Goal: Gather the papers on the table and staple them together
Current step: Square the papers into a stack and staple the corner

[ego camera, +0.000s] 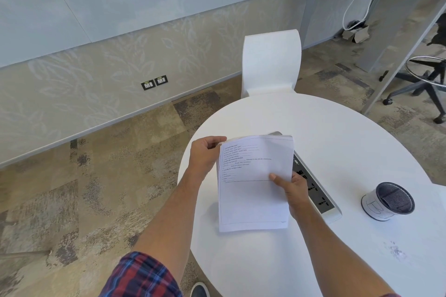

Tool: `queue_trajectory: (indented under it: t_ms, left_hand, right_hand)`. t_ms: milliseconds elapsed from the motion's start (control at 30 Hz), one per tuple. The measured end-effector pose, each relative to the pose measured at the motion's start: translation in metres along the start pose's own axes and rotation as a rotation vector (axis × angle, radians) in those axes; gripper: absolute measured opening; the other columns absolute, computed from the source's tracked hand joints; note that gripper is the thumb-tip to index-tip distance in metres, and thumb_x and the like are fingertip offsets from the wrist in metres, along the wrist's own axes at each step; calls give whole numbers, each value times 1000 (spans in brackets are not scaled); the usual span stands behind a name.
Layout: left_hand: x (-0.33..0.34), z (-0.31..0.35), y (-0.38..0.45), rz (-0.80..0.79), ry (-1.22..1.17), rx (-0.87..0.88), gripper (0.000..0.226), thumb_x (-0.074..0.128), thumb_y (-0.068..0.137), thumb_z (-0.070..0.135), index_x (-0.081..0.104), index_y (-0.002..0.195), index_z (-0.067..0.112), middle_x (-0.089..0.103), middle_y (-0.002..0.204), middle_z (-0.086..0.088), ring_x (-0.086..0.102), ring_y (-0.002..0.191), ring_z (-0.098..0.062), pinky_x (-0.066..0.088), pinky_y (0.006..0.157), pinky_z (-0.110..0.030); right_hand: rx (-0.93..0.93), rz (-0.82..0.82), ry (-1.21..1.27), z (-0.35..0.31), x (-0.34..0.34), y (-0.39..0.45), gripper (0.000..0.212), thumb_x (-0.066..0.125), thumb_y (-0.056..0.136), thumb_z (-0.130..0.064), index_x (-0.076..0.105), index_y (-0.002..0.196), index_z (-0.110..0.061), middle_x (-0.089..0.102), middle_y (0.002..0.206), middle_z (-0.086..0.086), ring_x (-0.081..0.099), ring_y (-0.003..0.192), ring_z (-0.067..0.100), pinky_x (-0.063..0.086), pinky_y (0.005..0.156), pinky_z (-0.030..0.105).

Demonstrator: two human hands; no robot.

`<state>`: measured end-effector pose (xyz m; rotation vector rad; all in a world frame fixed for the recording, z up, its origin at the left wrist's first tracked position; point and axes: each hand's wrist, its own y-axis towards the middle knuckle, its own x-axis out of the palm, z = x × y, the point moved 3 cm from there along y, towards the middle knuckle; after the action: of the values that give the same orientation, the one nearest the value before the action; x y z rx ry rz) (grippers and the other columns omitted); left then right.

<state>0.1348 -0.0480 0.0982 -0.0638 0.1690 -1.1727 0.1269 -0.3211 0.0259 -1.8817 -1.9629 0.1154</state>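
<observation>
left hand point(205, 154) grips papers point(253, 190) top-left corner | right hand point(293, 190) pinches right edge | above table point(337, 128)

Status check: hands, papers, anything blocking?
Left hand and right hand both grip the papers, held above the table. No stapler visible. Pen cup sits clear, right.

The papers point(253, 190) are thin white paper with black print, the worktop point(337, 132) is smooth, matt white, the little round speaker point(388, 201) has grey woven cloth on top, the sleeve point(142, 277) is checked cloth, and the floor point(96, 188) is rough carpet.
</observation>
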Motion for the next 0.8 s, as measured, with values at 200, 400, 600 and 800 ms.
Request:
queue_trajectory:
  t_ms: [200, 400, 600, 800]
  left_hand:
    - [0, 1, -2, 26, -2, 7, 15, 67, 94, 11, 79, 98, 19, 77, 77, 5, 69, 76, -14, 58, 78, -38]
    - [-1, 4, -8, -4, -96, -3, 9, 63, 96, 4, 59, 96, 13, 72, 72, -17, 64, 66, -23, 54, 72, -45]
    - [1, 7, -7, -16, -177, -62, 16, 64, 93, -2, 77, 92, 7, 77, 88, -10, 69, 81, -24, 57, 84, -45]
    - [1, 9, -9, -54, -237, -23, 27, 78, 87, 4, 73, 113, 2, 77, 93, -12, 72, 80, -20, 59, 76, -35]
  right_hand:
    - [-4, 0, -5, -2, 2, -2, 30, 87, 75, -5, 78, 103, -6, 81, 93, 6, 76, 81, 21, 60, 74, 35]
    - [-1, 7, -21, 1, -1, -2, 44, 87, 66, -17, 78, 107, -3, 81, 98, 9, 76, 85, 24, 60, 79, 38]
    - [-10, 14, -14, -1, 0, -3, 26, 86, 77, -5, 79, 101, -7, 81, 93, 5, 75, 83, 23, 61, 77, 37]
    - [1, 35, 3, 0, -1, -4, 19, 81, 82, 0, 79, 100, -8, 81, 92, 6, 74, 82, 25, 59, 80, 40]
